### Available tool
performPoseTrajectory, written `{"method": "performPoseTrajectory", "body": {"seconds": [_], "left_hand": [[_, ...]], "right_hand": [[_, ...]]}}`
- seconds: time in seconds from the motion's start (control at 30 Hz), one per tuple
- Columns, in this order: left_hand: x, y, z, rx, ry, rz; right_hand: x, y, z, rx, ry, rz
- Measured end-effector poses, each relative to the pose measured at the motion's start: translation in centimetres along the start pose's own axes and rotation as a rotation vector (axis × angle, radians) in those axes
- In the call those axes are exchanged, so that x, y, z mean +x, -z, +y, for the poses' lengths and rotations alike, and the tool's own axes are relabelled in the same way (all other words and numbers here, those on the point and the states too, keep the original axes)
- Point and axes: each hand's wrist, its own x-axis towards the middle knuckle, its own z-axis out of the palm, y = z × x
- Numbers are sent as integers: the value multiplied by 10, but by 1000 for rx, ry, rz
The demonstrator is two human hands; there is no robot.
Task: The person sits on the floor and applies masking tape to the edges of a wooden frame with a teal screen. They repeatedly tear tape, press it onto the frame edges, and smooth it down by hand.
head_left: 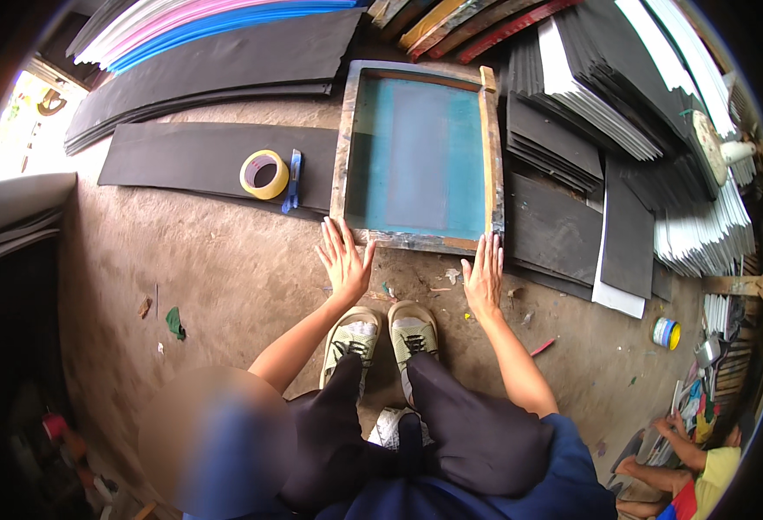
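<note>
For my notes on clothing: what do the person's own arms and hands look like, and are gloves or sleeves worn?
Both forearms are bare; no sleeve reaches them. The left hand and the right hand wear no gloves, and no ring, watch or bracelet shows. All fingers are uncovered.

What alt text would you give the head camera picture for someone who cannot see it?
Seen from above, a person's left hand and right hand, both open, reach to the near edge of a wooden screen-printing frame with teal mesh on a dirt floor. A yellow tape roll lies on a black sheet left of it.
</note>
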Motion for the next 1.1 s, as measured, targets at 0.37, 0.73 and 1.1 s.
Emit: {"method": "performPoseTrajectory", "body": {"seconds": [0.37,0.73,1.1], "left_hand": [[24,8,-37,-607,247,111],[26,13,-47,-915,276,35],[31,8,-51,-807,147,-28]], "right_hand": [[34,-35,-114,159,300,-69],[94,-43,-162,549,199,-284],[92,-21,-79,566,25,-373]]}}
